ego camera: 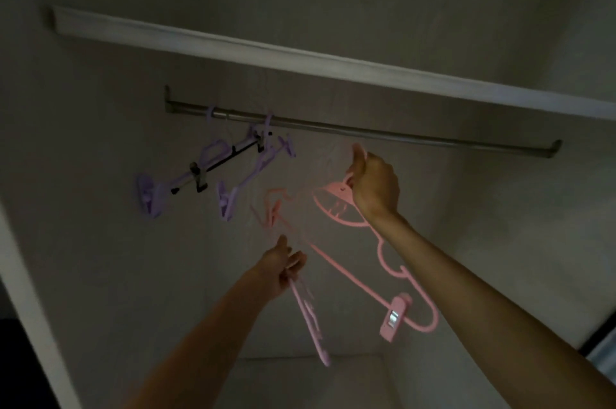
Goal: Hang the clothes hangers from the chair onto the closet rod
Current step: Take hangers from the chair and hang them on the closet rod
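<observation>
A metal closet rod (400, 135) runs across the dim closet under a white shelf. Two purple clip hangers (233, 188) and a black-and-metal clip hanger (216, 165) hang at its left end. My right hand (373, 185) grips the neck of a pink clip hanger (393, 278) just below the rod, its hook near the rod but blurred. My left hand (283, 267), lower down, holds another pink hanger (310, 322) that dangles downward. More blurred pink hanger parts (273, 208) show between the hands.
The white shelf edge (300, 58) sits right above the rod. The closet's back wall (500, 225) and left side panel (30, 292) close in the space. The rod's right half carries nothing. A light floor or ledge (300, 382) lies below.
</observation>
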`<state>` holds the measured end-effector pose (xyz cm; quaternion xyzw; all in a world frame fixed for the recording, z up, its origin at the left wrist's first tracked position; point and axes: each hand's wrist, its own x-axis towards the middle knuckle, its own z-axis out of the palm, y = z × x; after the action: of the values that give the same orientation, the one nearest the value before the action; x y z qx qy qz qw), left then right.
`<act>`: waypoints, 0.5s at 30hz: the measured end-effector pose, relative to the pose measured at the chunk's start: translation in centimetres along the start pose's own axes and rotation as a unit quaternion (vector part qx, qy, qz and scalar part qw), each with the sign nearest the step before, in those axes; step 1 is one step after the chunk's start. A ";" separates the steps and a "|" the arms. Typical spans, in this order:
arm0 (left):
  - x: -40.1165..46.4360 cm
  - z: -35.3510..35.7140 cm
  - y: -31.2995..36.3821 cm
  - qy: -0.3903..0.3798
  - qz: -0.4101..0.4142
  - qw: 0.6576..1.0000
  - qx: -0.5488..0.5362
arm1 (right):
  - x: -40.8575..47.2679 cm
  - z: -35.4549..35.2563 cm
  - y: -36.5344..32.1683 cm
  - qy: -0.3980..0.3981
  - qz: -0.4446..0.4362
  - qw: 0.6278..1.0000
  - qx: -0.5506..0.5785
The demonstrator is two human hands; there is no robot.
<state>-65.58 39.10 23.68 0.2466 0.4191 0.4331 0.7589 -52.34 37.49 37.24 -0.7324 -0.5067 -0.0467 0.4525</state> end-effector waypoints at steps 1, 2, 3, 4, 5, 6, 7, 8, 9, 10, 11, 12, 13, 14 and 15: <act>0.1 -0.6 0.3 0.011 -0.006 1.000 -0.014 | 0.5 -0.1 -0.9 0.010 -0.021 1.000 -0.009; 0.3 -1.3 0.6 0.018 -0.009 1.000 -0.021 | 1.1 0.0 -1.8 0.011 -0.037 0.999 -0.019; 0.5 -2.1 0.9 0.021 -0.014 0.999 -0.023 | 1.8 0.1 -2.6 0.009 -0.050 0.998 -0.030; 0.6 -2.8 1.1 0.017 -0.024 0.999 -0.023 | 2.3 0.2 -3.4 0.006 -0.058 0.998 -0.037; 0.7 -3.6 1.3 0.014 -0.036 0.999 -0.019 | 3.0 0.5 -4.1 0.001 -0.069 0.996 -0.051; 0.7 -4.3 1.5 0.014 -0.047 0.999 -0.015 | 3.6 0.9 -4.7 -0.003 -0.082 0.994 -0.072; 0.6 -4.9 1.9 0.013 -0.052 0.999 -0.009 | 4.2 1.5 -5.3 -0.009 -0.095 0.990 -0.099; 0.5 -5.4 2.3 0.010 -0.053 0.999 0.000 | 4.7 2.2 -5.6 -0.020 -0.105 0.986 -0.128; 0.4 -5.9 2.7 0.007 -0.054 0.998 0.011 | 5.1 3.0 -5.8 -0.035 -0.116 0.981 -0.152; 0.3 -6.3 3.1 0.005 -0.055 0.998 0.026 | 5.5 3.7 -5.9 -0.049 -0.125 0.976 -0.171; 0.0 -6.6 3.3 0.004 -0.055 0.998 0.041 | 5.8 4.1 -5.8 -0.063 -0.128 0.971 -0.192; -0.2 -7.1 3.8 0.004 -0.053 0.997 0.050 | 6.0 4.8 -6.0 -0.073 -0.131 0.967 -0.208; -0.4 -7.3 3.9 0.001 -0.056 0.997 0.052 | 6.2 5.1 -5.7 -0.081 -0.131 0.962 -0.225; -0.6 -7.6 4.3 -0.003 -0.058 0.997 0.053 | 6.4 5.6 -5.7 -0.085 -0.134 0.958 -0.240; -0.7 -7.8 4.4 -0.006 -0.060 0.997 0.055 | 6.6 5.9 -5.7 -0.087 -0.136 0.954 -0.252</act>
<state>-74.37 40.82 23.12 0.2653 0.4519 0.3617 0.7711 -55.94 46.74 40.73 -0.7478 -0.6110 -0.1701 0.1964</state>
